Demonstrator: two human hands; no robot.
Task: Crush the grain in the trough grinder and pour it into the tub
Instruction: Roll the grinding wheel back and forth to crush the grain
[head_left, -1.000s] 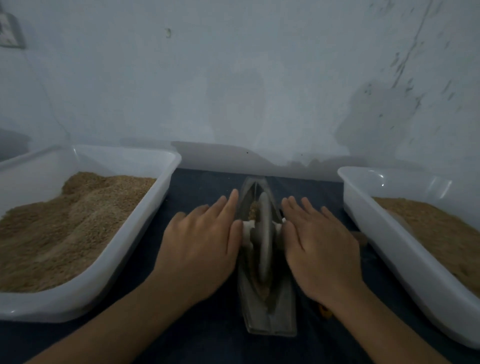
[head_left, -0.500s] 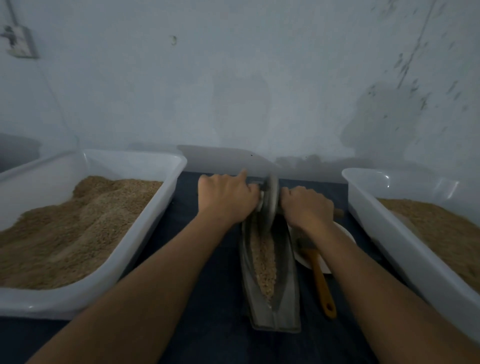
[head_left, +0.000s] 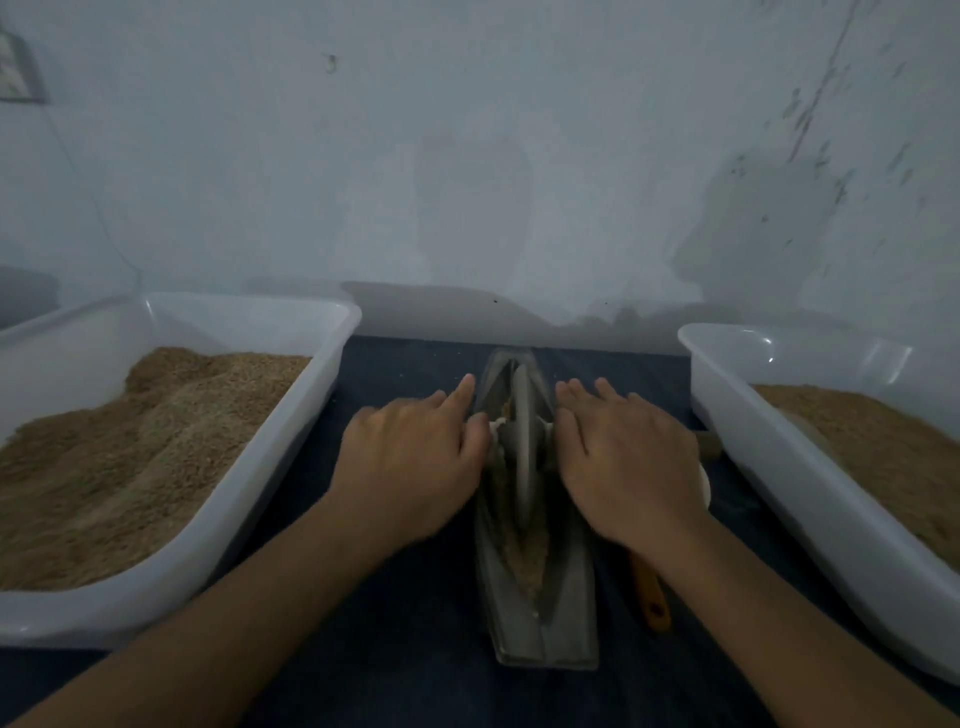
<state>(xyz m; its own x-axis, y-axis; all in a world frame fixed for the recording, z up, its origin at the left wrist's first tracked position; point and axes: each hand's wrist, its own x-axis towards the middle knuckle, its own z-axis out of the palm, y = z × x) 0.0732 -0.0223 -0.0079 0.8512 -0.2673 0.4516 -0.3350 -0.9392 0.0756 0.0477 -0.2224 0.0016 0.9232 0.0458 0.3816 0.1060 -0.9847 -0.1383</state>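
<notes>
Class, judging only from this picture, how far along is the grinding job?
Done: grain already lies in the trough grinder. In hand: the left hand and right hand press flat on the axle either side of the wheel, crushing. Left: pouring into a tub; both the left tub and right tub already hold grain.

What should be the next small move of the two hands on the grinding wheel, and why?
Probably roll the grey metal wheel toward the near end of the long grey trough. Left hand and right hand press flat on its axle at mid-trough, and tan grain lies uncrushed there.
</notes>
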